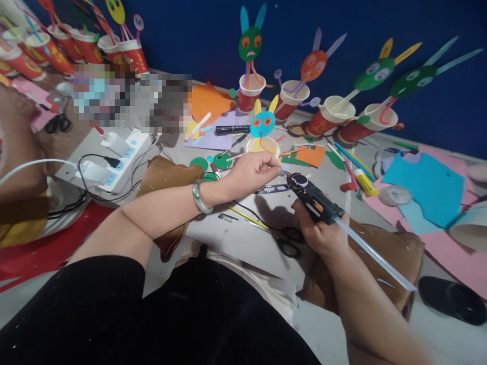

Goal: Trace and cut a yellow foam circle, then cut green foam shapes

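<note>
On the table (236,248), four eared cup figures (250,44) look complete; the blue-faced figure (262,124) before them probably lacks parts. The left hand (253,172), its grip closed, pinches a small pale piece (283,171) beside the tip of the glue gun (314,200); the right hand (321,232) encloses the handle.

Table (238,248): open stretch on the near side, between the two forearms, where a hand could pass low.
Scissors (285,240): lie under the glue gun (315,200), in the way there.
Blue-faced cup (271,146): just beyond the left grip (248,175), blocking straight forward.
Four red cups (288,109): fence the back.
Power strip (130,160): obstructs the left with its cables.
Glue stick (376,255): juts back over the cushion.
</note>
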`<state>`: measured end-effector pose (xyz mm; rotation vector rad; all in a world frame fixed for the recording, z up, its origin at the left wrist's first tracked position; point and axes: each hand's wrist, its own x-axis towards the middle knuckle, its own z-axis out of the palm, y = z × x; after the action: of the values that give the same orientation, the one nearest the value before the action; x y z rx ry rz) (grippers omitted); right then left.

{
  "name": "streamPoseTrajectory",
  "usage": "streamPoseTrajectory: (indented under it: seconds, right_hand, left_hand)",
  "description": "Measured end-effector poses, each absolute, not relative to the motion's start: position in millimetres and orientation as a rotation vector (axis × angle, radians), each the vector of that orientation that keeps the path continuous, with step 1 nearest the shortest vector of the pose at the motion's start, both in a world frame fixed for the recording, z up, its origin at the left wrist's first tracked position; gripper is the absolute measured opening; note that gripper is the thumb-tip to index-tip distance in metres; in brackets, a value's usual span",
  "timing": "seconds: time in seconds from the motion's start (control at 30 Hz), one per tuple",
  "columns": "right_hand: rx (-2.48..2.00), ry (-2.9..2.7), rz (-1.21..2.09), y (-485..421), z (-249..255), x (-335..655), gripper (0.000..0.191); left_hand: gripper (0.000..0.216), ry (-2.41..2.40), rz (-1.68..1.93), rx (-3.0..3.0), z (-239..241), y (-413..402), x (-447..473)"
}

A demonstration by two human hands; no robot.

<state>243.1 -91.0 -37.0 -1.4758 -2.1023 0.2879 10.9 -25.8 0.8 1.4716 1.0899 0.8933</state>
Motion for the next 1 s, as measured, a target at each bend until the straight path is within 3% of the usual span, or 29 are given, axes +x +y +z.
streamPoseTrajectory:
  seconds: [0.57, 1.0]
  right_hand:
    - [-1.474, -2.133, 0.280, -91.7, -33.5, 245.2, 0.049]
    - [-1.506, -2.129, 0.277, -92.0, -31.4, 245.1, 0.043]
  left_hand:
    - [0.030, 0.990, 0.936, 1.516, -11.3, -20.9, 7.9]
    - [0.024, 1.001, 0.937, 1.507, -6.9, -23.0, 8.7]
